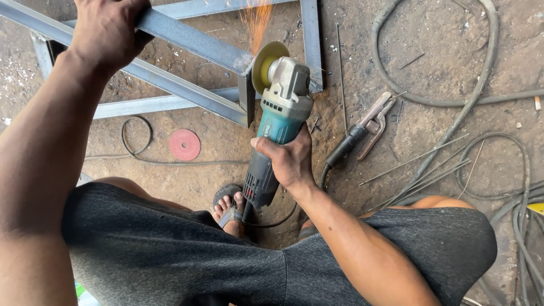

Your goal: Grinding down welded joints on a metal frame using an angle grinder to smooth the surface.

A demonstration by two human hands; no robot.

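While the grey shorts (170, 255) fill the bottom of the frame, a sandalled foot (229, 208) shows between the knees at lower centre, toes bare on the dirt floor (430, 45). Just above it the right hand (288, 160) grips the body of the grinder (276, 133), fingers wrapped tight around the teal housing with the thumb laid across its left side; a small pale label sits on that teal part, too small to make out. The grinder points up the frame from centre, its dark rear end toward the foot and its grey head at the top, where the yellowish disc (266, 65) touches the end of a grey steel bar (192, 39). Orange sparks (255, 20) fly from that contact toward the top edge. The bar belongs to a steel frame (170, 102) lying across the upper left and upper middle of the picture. In the upper left the left hand (107, 34) is closed over the bar, fingers curled around its far side, so they are mostly hidden. Left of centre a round red disc (184, 144) lies flat on the floor beside a thin black cord (136, 139). Right of the grinder lies a welding clamp (368, 124), near a few thin rods (419, 164). Thick grey cables (476, 85) loop across the right side.
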